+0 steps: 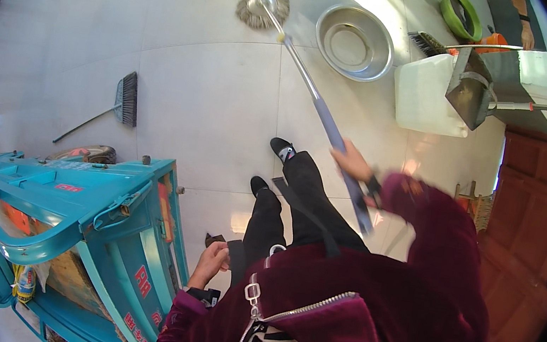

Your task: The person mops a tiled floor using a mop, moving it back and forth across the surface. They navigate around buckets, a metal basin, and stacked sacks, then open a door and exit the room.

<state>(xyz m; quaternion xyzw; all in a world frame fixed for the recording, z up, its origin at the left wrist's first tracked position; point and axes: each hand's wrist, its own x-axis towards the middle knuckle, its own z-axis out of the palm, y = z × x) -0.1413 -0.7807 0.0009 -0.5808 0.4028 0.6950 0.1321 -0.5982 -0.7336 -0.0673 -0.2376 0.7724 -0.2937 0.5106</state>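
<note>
My right hand is closed around the blue-grey grip of a mop with a metal pole. The pole slants up and left to a round grey mop head resting on the tiled floor. A round metal basin sits just right of the mop head. My left hand hangs low at my left side, fingers curled, apart from the mop. A black strap dangles against its fingertips; whether they grip it I cannot tell.
A turquoise cargo tricycle stands close on my left, a broom lying beyond it. At right are a white plastic jerrycan, a metal dustpan, a green tub and a brown door. Another person's hand shows top right.
</note>
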